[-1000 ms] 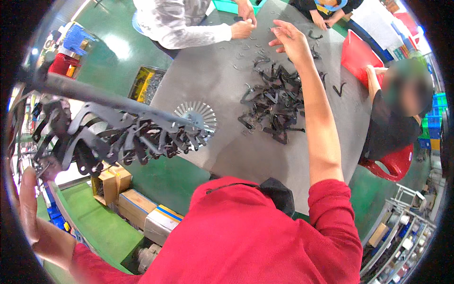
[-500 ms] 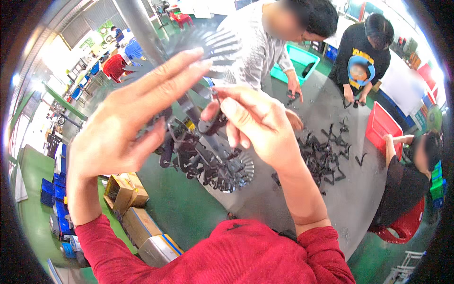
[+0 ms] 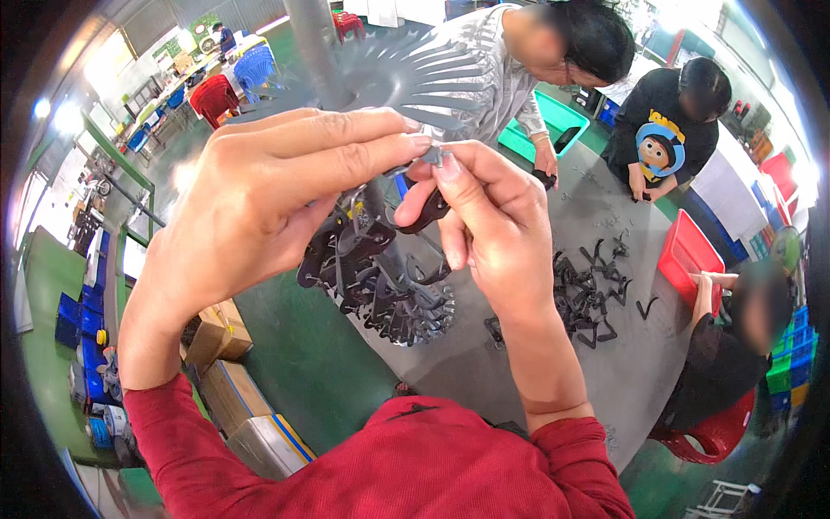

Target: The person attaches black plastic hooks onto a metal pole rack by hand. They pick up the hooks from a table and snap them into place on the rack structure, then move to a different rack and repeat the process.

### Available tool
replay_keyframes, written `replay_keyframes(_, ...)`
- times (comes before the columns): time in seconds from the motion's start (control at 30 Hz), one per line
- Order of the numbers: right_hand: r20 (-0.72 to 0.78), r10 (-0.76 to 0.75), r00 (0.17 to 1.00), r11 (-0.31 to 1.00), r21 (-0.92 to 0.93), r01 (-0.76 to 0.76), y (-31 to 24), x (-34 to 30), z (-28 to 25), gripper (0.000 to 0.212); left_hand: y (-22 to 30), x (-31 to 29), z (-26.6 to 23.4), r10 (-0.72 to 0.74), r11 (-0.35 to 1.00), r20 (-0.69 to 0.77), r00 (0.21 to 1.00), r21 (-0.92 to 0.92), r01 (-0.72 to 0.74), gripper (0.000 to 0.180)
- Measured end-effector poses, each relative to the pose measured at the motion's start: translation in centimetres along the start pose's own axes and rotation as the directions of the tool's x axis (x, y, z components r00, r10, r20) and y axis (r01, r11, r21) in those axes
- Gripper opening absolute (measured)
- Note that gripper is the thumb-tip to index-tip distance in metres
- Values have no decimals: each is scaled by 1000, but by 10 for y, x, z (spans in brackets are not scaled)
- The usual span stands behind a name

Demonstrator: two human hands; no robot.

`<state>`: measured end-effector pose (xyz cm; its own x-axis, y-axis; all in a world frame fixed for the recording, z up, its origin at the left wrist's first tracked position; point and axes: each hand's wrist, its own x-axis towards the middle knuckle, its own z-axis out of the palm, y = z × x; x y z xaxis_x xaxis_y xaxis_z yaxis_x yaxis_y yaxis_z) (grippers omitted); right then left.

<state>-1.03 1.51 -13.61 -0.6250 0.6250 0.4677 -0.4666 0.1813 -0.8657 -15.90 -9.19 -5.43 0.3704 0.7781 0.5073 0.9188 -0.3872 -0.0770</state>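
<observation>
While the left hand [image 3: 259, 208] and right hand [image 3: 484, 216] together pinch a small grey piece [image 3: 432, 156] above the loaded rack [image 3: 380, 277] beyond the grey table's [image 3: 519, 372] near edge, a loosened pinch could drop it among the black clips [image 3: 588, 294].

- The small grey piece [image 3: 432, 156] pinched between the fingertips is mostly covered by them, so its shape cannot be told.
- The black plastic part [image 3: 430, 210] under the right hand [image 3: 484, 227] is partly hidden behind the thumb.
- The grey pole [image 3: 313, 43] is cut off at the top edge, and its lower length is hidden behind the left hand [image 3: 259, 208].
- The cluster of black parts [image 3: 380, 290] on the rack is half masked by both hands; single pieces cannot be separated.
- The faces of the three people at the table are blurred or turned away.
- The cardboard boxes [image 3: 233, 389] are partly covered by the red sleeve [image 3: 199, 458].
- The far blue and red chairs [image 3: 233, 78] are too small to detail.
</observation>
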Motion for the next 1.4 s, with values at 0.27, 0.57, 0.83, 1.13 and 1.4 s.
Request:
replay_keyframes(0.27, -106, -35, 994, 998, 39, 40, -1, -4, -5, 21, 0, 8, 8, 39, 999, -14, 999, 17, -38, 50)
replay_keyframes(0.57, -82, -26, 996, 997, 70, 32, -2, -7, -15, 22, 5, 14, 13, 48, 998, -13, 999, 27, -48, 45)
replay_keyframes(0.83, -149, -24, 989, 997, 67, 35, -6, -7, -29, 24, 2, 17, 7, 0, 1000, 26, 1000, 18, 0, 49)
replay_keyframes(1.13, -325, 1, 946, 995, -92, -33, 24, 2, -144, 24, -7, 13, 3, -194, 953, 113, 975, 257, 159, 47)
replay_keyframes(1.4, -583, 182, 792, 932, -156, -328, 150, -15, -308, 22, -10, 32, 21, -265, 940, 96, 959, 248, 235, 44)
